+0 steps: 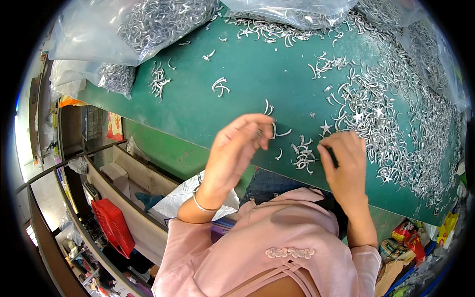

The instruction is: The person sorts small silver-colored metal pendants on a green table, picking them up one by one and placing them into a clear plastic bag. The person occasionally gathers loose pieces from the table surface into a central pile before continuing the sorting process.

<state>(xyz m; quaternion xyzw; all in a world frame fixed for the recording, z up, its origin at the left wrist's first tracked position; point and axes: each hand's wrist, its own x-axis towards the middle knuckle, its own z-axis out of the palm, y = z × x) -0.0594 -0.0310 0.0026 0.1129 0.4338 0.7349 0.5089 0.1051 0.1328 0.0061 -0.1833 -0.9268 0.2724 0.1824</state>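
My left hand, with a bracelet on its wrist, is raised over the near edge of the green table. Its fingers are curled, and a bit of silver metal shows between them. Curved silver metal pieces lie just beside those fingertips. My right hand is bent over the table, with thumb and fingertips drawn together; whatever they grip is hidden. Close to its fingertips are a star-shaped silver piece and a small heap of curved pieces.
A wide pile of curved metal pieces spreads over the right side, with some stars among them. Clear plastic bags of similar pieces stand along the far edge. Small clusters lie at the left. A red basket sits on shelving below left.
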